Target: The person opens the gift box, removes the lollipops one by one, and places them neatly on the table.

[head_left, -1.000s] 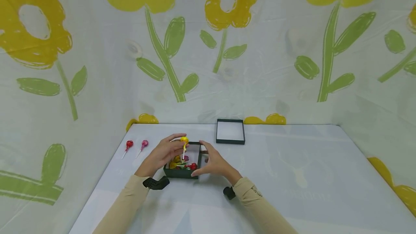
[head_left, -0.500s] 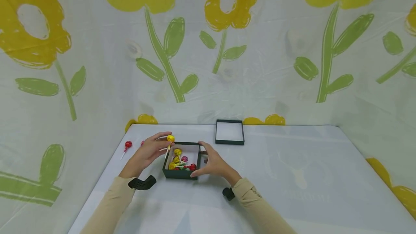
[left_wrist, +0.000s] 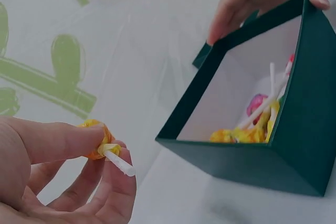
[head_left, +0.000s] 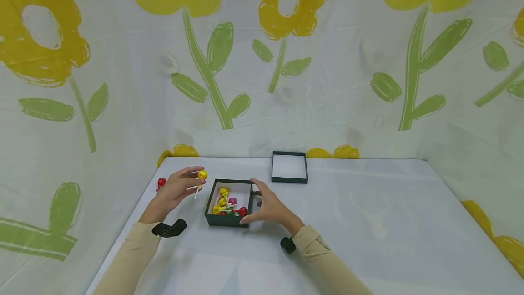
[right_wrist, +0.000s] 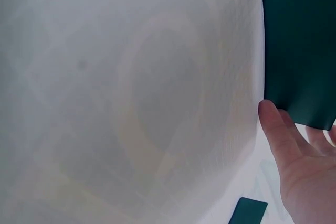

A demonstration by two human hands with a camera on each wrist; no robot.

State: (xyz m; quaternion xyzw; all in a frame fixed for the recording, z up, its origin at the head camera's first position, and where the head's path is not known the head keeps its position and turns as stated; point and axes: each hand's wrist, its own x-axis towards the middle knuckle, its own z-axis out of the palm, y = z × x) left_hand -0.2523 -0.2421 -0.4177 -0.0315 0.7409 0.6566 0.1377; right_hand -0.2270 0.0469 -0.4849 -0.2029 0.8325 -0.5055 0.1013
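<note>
From the head view, the left hand (head_left: pixel 173 190) has carried the yellow lollipop (head_left: pixel 202 175) out of the box (head_left: pixel 210 204) and off to its left over the last second, so the sweet now hangs above the table (head_left: pixel 368 222) near the red lollipop (head_left: pixel 161 182) lying there; taking sweets out one at a time looks to be the work, with several left inside. The right hand (head_left: pixel 268 204) stays against the box's right wall, fingers spread and gently bent along it. A shallow dark lid (head_left: pixel 289 166) with a pale inside lies well apart, farther back. In the left wrist view, thumb and fingertips (left_wrist: pixel 113 153) pinch the lollipop (left_wrist: pixel 97 140) just below its crinkly foil head, the thin white stick poking out; the box (left_wrist: pixel 252 163) is matte dark-green card, square, pale-lined, with glossy wrapped sweets (left_wrist: pixel 247 132) heaped in one corner. The right wrist view shows only the box's flat dark wall (right_wrist: pixel 299 51) with straight fingers (right_wrist: pixel 278 129) touching its lower edge, on smooth, faintly patterned white plastic sheeting.
</note>
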